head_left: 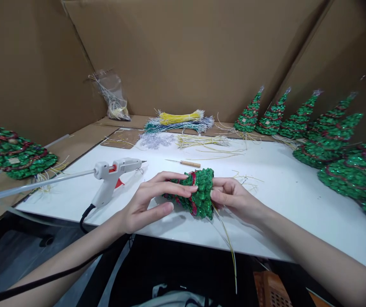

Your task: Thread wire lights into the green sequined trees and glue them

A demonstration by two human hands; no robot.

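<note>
Head view, looking down at a white table [281,192] with cardboard walls behind. Holding a small green sequin tree [193,192] between both hands, just above the near edge of the table, about center frame. Lying on its side, long axis running roughly left to right: narrow tip toward the left under the left hand [149,200], wide base toward the right against the right hand [234,197]. Left fingers [176,187] stretched long and laid over the top of the tree, thumb underneath, so a loose pinch on it. Right fingers curled in at the base end, gripping there. Thin yellow wires [227,238] trailing down out of the base past the table edge.

Just left of the hands, a white glue gun [114,175] parked on the table, nozzle pointing right, clear stick poking out the back. Small wooden-handled pick [187,163] behind the tree. Bundles of colored wires [179,121] further back. Row of finished trees [298,117] along the right side, one more tree [13,149] far left.
</note>
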